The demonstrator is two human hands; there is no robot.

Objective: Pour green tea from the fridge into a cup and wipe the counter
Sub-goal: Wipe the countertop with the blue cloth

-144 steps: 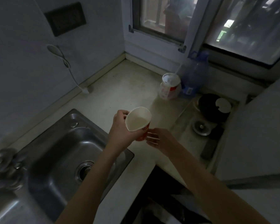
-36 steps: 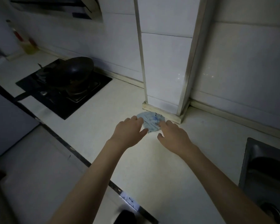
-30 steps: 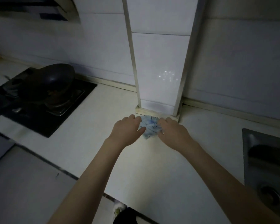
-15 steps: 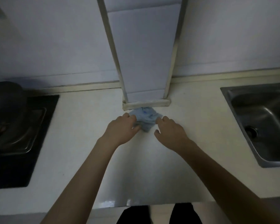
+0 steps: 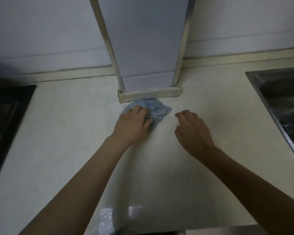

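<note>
The crumpled pale-blue cloth (image 5: 157,109) lies at twelve o'clock on the white tabletop (image 5: 66,133), pressed under the flat left hand (image 5: 134,122), the loosely spread right hand (image 5: 192,128) empty at its four o'clock.

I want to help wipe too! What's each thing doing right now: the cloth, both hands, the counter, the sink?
Cloth: crumpled, on the counter, against the pillar base.
Left hand: palm down, pressing on the cloth.
Right hand: open, holding nothing, apart from the cloth.
Counter: glare near its front edge.
Sink: partly in view; wet or dry, cannot tell.
</note>
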